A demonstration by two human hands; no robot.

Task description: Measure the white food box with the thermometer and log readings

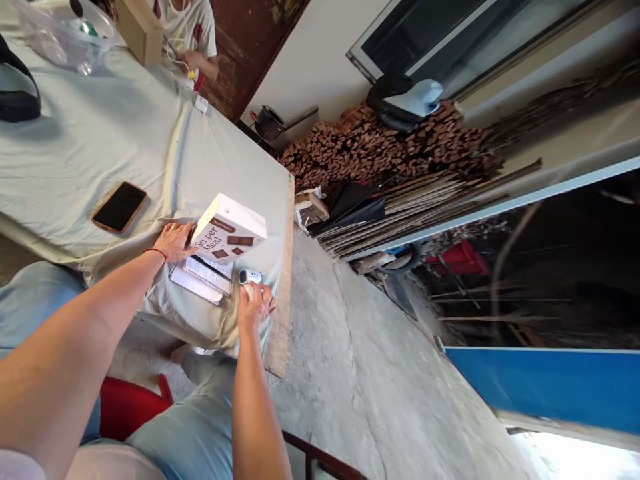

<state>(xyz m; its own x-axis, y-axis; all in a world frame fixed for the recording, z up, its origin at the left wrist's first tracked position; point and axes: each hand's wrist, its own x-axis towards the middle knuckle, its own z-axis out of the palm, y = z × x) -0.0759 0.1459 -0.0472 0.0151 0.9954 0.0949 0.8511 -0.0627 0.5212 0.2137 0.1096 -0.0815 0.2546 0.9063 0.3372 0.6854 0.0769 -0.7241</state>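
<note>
My left hand [175,241] rests against the side of a white "Super Meal" box [227,235], which stands tilted on the cloth-covered table [100,133]. The box leans over a thin stack of white leaflets [200,275]. My right hand [255,303] grips a small white and blue device [250,276], like a handheld thermometer, just right of the leaflets near the table's corner. A red string circles my left wrist.
A phone [120,207] lies face up on the cloth left of the box. Another person [193,33] sits at the far end beside a cardboard box [140,30] and a plastic bag [63,37]. Stacked wood [390,143] lines the wall. A red chair [130,407] is under me.
</note>
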